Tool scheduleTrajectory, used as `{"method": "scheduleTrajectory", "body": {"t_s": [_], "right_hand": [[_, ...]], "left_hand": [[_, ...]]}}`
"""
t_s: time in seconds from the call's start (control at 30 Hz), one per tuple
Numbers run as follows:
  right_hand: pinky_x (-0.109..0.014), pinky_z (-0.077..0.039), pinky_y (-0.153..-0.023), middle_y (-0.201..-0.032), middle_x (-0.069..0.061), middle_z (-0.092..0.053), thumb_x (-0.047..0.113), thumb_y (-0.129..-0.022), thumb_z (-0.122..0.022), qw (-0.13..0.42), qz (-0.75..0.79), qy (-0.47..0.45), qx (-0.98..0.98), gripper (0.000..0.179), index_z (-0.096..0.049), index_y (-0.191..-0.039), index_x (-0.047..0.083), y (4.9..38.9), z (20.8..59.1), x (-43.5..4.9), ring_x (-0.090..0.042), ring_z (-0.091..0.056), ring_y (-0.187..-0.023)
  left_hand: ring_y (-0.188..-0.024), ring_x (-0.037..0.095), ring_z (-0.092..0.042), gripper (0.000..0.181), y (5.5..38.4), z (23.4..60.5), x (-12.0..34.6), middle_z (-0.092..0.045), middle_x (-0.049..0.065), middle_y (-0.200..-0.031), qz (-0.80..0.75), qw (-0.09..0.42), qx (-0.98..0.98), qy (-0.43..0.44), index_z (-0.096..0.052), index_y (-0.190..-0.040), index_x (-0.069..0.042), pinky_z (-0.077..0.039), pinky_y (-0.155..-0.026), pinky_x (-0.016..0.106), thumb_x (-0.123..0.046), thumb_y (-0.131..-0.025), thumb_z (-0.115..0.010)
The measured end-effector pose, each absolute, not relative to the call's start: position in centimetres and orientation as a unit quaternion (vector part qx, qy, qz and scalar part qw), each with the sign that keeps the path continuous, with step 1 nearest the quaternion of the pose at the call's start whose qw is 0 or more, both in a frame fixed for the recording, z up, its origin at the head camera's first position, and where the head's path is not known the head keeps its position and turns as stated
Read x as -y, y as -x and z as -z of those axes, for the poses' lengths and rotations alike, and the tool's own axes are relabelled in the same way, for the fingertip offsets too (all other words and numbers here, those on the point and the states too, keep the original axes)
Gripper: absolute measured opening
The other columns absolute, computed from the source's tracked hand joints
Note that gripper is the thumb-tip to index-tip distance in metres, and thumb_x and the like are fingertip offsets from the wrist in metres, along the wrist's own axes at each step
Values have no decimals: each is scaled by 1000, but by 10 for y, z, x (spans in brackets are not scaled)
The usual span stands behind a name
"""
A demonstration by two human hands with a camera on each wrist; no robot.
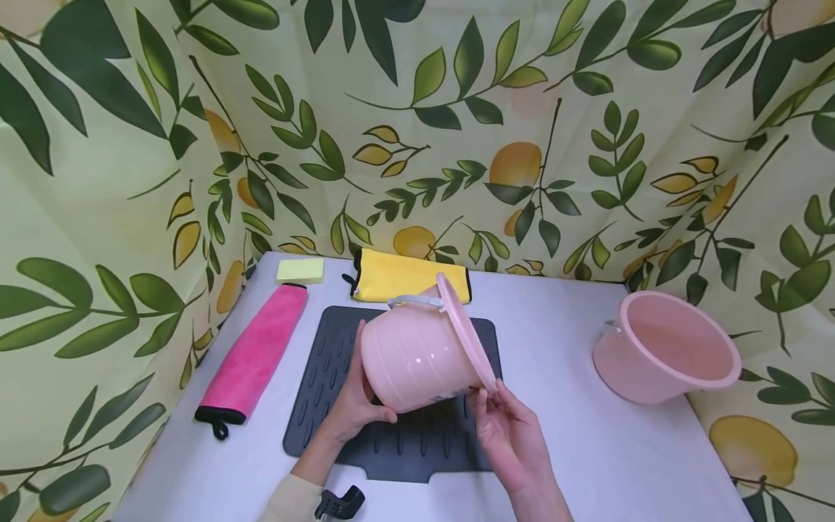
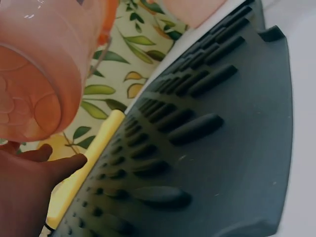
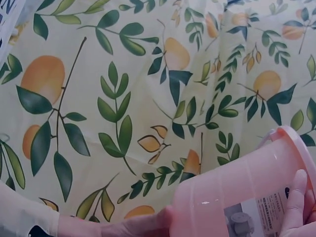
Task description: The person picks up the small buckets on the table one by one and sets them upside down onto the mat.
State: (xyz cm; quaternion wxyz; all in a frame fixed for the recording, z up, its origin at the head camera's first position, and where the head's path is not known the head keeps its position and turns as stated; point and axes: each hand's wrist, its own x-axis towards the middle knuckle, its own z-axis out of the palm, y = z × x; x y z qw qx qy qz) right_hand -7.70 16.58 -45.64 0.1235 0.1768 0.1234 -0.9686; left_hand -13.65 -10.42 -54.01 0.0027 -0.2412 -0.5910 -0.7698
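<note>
Because the pink bucket (image 1: 417, 355) is tilted, the left hand (image 1: 352, 402) cups its base, apparently for support; the right hand (image 1: 512, 435) pinches its rim.

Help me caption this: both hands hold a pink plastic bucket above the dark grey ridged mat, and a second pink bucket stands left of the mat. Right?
Wrong side: in the head view the second pink plastic bucket stands right of the dark grey ridged mat.

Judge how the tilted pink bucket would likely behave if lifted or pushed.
The tilted bucket holds a round shape, so it is probably stiff. Its gloss suggests it could slip. Being rounded, it would likely roll if laid down.
</note>
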Motion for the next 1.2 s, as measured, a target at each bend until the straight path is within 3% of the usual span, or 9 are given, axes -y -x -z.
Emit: {"method": "scheduleTrajectory", "body": {"t_s": [0.33, 0.6, 0.97, 1.2], "right_hand": [[-25, -44, -115, -123, -10, -55, 17, -115, -57, 137, 969, -159, -128, 55, -29, -161, 7, 79, 466, -156, -16, -62, -100], [-25, -42, -117, -136, -7, -54, 26, -111, -65, 141, 959, -185, -162, 65, -29, -163, 14, 81, 471, -148, -15, -59, -104], [-26, -44, -116, -123, -7, -57, 36, -112, -64, 173, 947, -181, -203, 63, -33, -160, 11, 83, 484, -144, -17, -58, -109], [-33, -42, -120, -142, -13, -49, 34, -116, -54, 193, 939, -180, -222, 59, -27, -163, 10, 86, 492, -142, -23, -54, -126]], "left_hand": [[-155, 28, -30, 139, 137, 526, 117, -18, 12, -174, 772, 16, 585, 249, 4, -175, -29, -53, -109, 43, -28, -81, -98], [-155, 26, -29, 138, 134, 520, 122, -18, 12, -174, 771, 19, 584, 252, 3, -175, -29, -53, -109, 42, -21, -81, -97], [-156, 25, -28, 138, 129, 510, 128, -21, 8, -175, 718, 56, 659, 220, 0, -176, -30, -53, -109, 40, -22, -78, -97], [-159, 30, -21, 139, 125, 499, 125, -17, 5, -178, 631, 107, 735, 223, -7, -176, -25, -41, -111, 76, -32, -71, -98]]}}
